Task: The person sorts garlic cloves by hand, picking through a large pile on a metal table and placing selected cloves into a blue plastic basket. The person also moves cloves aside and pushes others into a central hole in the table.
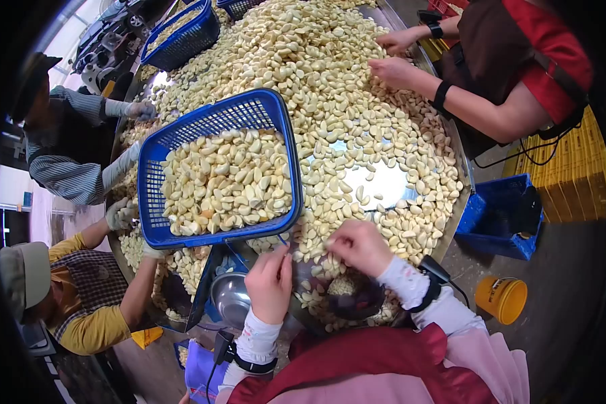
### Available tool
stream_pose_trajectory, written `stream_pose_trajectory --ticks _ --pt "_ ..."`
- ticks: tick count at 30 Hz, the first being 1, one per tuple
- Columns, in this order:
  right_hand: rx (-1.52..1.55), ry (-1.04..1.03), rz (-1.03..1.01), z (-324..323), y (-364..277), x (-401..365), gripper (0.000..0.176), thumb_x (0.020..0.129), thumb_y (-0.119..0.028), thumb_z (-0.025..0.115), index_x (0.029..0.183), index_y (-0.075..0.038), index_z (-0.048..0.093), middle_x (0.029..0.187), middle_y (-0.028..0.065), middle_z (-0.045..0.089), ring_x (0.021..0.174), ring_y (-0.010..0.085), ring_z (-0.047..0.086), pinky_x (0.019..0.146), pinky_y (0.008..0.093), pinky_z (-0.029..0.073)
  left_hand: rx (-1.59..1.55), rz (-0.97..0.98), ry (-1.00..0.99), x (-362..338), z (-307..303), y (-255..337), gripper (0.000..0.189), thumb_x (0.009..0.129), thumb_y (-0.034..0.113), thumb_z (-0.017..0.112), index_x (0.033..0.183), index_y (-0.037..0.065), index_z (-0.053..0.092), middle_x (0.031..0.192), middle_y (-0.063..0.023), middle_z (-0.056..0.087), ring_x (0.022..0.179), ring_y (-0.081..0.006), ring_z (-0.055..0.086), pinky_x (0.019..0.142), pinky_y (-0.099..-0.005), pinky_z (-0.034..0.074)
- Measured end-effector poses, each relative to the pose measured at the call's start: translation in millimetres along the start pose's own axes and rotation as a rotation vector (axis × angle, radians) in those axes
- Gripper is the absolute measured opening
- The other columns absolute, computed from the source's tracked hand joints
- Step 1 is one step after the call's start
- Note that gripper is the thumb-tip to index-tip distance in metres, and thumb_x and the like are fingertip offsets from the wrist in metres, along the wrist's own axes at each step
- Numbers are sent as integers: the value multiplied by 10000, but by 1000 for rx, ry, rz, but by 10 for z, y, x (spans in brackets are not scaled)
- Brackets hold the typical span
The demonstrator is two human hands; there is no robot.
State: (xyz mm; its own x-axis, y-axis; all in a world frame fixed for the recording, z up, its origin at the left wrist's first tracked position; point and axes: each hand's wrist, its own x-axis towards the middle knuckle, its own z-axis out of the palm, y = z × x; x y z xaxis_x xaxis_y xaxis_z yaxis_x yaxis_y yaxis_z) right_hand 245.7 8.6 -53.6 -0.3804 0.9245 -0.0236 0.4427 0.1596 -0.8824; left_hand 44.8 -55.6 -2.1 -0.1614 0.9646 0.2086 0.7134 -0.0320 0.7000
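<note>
Peeled garlic cloves (343, 121) cover the metal table in a deep heap. My left hand (270, 283) is just below the front edge of a blue plastic basket (222, 237) filled with cloves. Its fingers are pressed together, and a thin blue piece shows at the tips; what they hold is too small to make out. Over the cloves at the near edge, my right hand (361, 246) is closed in a pinch, with a pale clove at its fingertips. Beneath it lie loose cloves and a dark round opening or bowl (357, 299) with small pieces, partly hidden.
A metal bowl (230, 299) stands left of my left hand. Two people work at the left, and another person's hands (400, 67) reach in from the right. Another blue basket (182, 40) is at the back. A blue bin (498, 215) and yellow bucket (501, 299) stand right.
</note>
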Motion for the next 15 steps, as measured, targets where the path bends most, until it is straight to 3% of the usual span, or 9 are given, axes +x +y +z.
stream_pose_trajectory --ticks 1,3,5,7,9,12,13,14,15 --pt "129 112 150 -273 -218 121 124 767 -101 754 852 -22 710 738 92 650 687 168 629 621 288 496 -4 -1 6 -4 102 2 171 813 6 703 984 5 698 787 -122 649 637 -260 629 556 -323 487" --pt "225 364 7 -466 -569 373 159 780 -30 711 937 -8 700 766 62 645 648 116 601 582 250 474 -126 241 -197 -140 318 22 214 814 62 689 1028 55 699 883 -110 661 743 -267 647 642 -356 512" --pt "443 252 -318 -398 -859 763 262 798 -15 727 1051 16 664 905 32 651 712 42 561 636 197 471 135 367 -390 -141 755 110 268 830 185 683 1072 71 689 1026 -114 662 971 -292 626 825 -403 518" --pt "412 139 -316 -353 -1096 1005 328 792 5 713 1115 5 654 991 39 637 727 35 559 641 194 473 261 441 -347 12 1382 -134 366 839 274 677 1159 97 655 1159 -131 611 1104 -326 557 904 -454 479" --pt "349 221 -196 -396 -849 1014 360 784 -28 715 1139 -6 657 965 45 647 702 85 588 644 224 491 371 522 -323 56 1439 -152 467 848 364 672 1245 122 621 1293 -147 560 1238 -360 487 982 -504 439" --pt "-418 155 -182 -643 97 486 390 808 -187 722 1161 -35 649 961 125 659 863 258 645 750 364 510 468 162 -547 57 1021 -154 750 814 508 688 1473 298 397 1530 -203 282 1443 -452 192 1032 -670 317" --pt "-631 -80 114 -748 259 224 618 745 -288 789 1283 -75 569 1097 145 632 1100 321 579 945 484 446 463 160 -545 -17 921 -248 750 814 508 688 1473 298 397 1530 -203 282 1443 -452 192 1032 -670 317" --pt "-924 -247 320 -842 160 -45 886 687 -408 828 1430 -137 426 1363 205 489 1312 434 395 1050 641 298 491 143 -583 -133 806 -335 773 790 523 701 1469 299 405 1521 -226 275 1429 -491 192 1019 -690 318" --pt "-1027 -355 389 -875 282 -277 1008 683 -519 810 1506 -208 318 1538 229 272 1382 522 257 1056 755 148 522 127 -622 -281 733 -381 797 766 537 714 1465 301 413 1512 -250 268 1415 -529 192 1005 -710 318"
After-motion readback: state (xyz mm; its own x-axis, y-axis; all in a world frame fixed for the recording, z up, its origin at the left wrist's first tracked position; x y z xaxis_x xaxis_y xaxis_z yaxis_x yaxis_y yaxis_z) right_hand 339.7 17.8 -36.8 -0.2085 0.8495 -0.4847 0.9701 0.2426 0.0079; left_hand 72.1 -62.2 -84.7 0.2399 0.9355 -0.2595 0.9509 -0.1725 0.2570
